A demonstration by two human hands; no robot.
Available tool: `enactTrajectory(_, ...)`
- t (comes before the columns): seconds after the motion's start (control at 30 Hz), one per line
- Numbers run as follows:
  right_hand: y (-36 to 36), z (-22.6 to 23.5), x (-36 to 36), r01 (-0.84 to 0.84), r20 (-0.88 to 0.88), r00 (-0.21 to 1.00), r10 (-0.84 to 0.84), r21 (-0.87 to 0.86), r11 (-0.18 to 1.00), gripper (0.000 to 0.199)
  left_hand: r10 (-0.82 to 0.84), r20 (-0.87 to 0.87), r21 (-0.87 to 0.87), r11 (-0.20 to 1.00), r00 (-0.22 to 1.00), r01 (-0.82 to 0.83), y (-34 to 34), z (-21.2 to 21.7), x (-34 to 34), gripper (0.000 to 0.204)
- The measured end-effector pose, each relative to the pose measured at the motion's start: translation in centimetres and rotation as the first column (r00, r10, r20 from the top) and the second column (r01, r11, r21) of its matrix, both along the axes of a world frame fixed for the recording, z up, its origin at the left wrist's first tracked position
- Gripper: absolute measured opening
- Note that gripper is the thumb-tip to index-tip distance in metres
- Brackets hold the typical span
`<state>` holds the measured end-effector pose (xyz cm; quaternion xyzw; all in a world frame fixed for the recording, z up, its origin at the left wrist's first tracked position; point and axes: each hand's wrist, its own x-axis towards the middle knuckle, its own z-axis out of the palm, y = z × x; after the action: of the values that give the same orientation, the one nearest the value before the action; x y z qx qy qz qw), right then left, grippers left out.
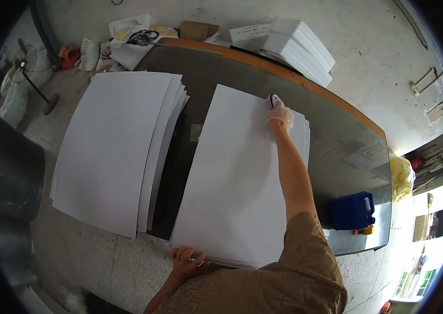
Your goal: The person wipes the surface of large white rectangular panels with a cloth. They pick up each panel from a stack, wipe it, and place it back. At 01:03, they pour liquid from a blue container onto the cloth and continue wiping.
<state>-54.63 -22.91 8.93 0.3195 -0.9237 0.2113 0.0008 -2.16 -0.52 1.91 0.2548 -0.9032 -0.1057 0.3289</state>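
A stack of large white sheets [226,172] lies in front of me on a dark glass-topped table [347,167]. At its near left corner, my left hand [187,263] has its fingers bent over the sheet edge. My right hand [282,116] wears a thin clear glove and reaches to the far edge of the stack. Its fingers are closed round a small dark-red and white object [274,101], whose kind I cannot make out. Left of it lies a second stack of white sheets [111,146], its right edges fanned unevenly.
A blue jerrycan [352,210] is at the right, near the table's end. White foam blocks [300,49] lean beyond the far wooden edge. A fan [33,68], a red container [69,56] and a dark bin [14,172] are at the left. A yellow bag [402,178] sits off the right end.
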Motion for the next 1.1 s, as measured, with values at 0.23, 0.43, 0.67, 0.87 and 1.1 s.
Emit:
enactTrajectory(0.23, -8.6, 0.4, 14.2, -0.553, -0.151, 0.778, 0.61, 0.297, 0.779, 0.038, 0.15, 0.075, 0.094, 0.983, 0.986, -0.157, 0.9, 1.8, -0.7, 0.031)
enactTrajectory(0.43, -7.7, 1.0, 5.9, -0.232, -0.168, 0.95, 0.264, 0.185, 0.955, 0.038, 0.123, 0.107, 0.096, 0.987, 0.987, -0.133, 0.5, 2.1, -2.0, 0.035)
enactTrajectory(0.67, 10.2, 2.0, 21.0, -0.923, 0.118, 0.289, 0.95, 0.297, 0.244, 0.034, 0.182, 0.093, 0.108, 0.976, 0.979, -0.192, 1.3, 2.0, -1.2, 0.032)
enactTrajectory(0.87, 2.7, 2.9, 1.8, -0.159, 0.11, 0.983, 0.149, 0.089, 0.983, 0.034, 0.142, 0.113, 0.097, 0.983, 0.983, -0.154, 0.9, 2.4, -1.4, 0.034)
enactTrajectory(1.1, 10.7, 0.2, 24.5, -0.944, -0.013, 0.216, 0.976, 0.253, 0.212, 0.032, 0.185, 0.162, 0.082, 0.976, 0.969, -0.2, 1.2, 1.5, -0.5, 0.034)
